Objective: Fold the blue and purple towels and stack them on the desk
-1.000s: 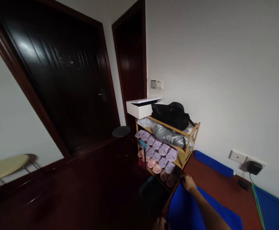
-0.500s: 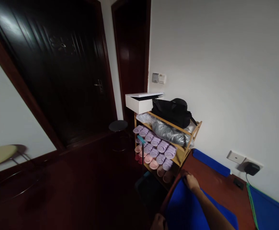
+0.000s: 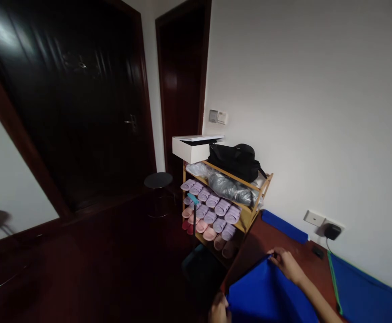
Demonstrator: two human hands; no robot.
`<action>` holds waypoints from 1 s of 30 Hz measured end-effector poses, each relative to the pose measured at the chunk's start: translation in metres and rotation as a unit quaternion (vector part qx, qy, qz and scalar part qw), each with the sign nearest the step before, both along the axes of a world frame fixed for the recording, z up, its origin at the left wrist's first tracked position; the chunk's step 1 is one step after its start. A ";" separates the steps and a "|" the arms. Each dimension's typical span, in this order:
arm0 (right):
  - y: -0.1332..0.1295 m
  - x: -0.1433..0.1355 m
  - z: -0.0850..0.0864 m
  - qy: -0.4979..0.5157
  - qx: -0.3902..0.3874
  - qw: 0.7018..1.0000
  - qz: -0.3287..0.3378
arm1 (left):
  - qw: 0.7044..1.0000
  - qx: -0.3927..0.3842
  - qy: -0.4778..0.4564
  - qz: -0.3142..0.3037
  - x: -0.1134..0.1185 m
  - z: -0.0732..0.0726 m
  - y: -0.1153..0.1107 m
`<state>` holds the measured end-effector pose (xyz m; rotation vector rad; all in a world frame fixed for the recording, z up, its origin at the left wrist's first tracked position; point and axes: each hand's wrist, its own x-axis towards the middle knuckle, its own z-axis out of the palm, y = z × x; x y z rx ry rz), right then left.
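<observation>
A blue cloth (image 3: 256, 287) with a smooth surface is spread between my two hands at the lower right, over the reddish-brown tabletop (image 3: 259, 240). My right hand (image 3: 285, 262) pinches its far corner, fingers closed. At the bottom edge of the view, my left hand (image 3: 220, 308) grips the near left corner, its fingers curled. The cloth's lower part runs out of view. A rolled blue piece (image 3: 285, 226) lies along the wall at the back of the table. To the right lies a blue sheet with green edging (image 3: 367, 291).
Beyond the table stands a wooden shoe rack (image 3: 249, 215) with several slippers (image 3: 212, 202), a black bag (image 3: 234, 161) and a white box (image 3: 191, 150). A dustpan (image 3: 202, 264) and a round stool (image 3: 158, 180) are on the floor. A plugged-in adapter (image 3: 332, 231) is on the wall.
My right hand has moved right and slightly down with the cloth corner; my left hand has come further into view. The cloth's edge is stretched straighter. The view has shifted slightly right.
</observation>
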<state>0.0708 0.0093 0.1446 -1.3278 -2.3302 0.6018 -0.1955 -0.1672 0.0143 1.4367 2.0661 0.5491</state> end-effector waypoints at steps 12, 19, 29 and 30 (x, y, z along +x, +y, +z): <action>-0.143 0.123 0.086 0.081 0.045 0.995 -0.044 | 0.948 0.307 -0.045 -0.063 0.021 0.094 -0.018; -0.216 0.193 0.152 0.163 0.129 0.976 -0.062 | 0.896 0.408 -0.103 -0.143 0.049 0.217 -0.033; -0.292 0.255 0.166 0.242 0.093 0.954 -0.148 | 0.885 0.320 -0.187 -0.282 0.096 0.303 -0.046; -0.298 0.257 0.168 0.244 0.089 0.954 -0.148 | 0.883 0.322 -0.184 -0.287 0.099 0.307 -0.046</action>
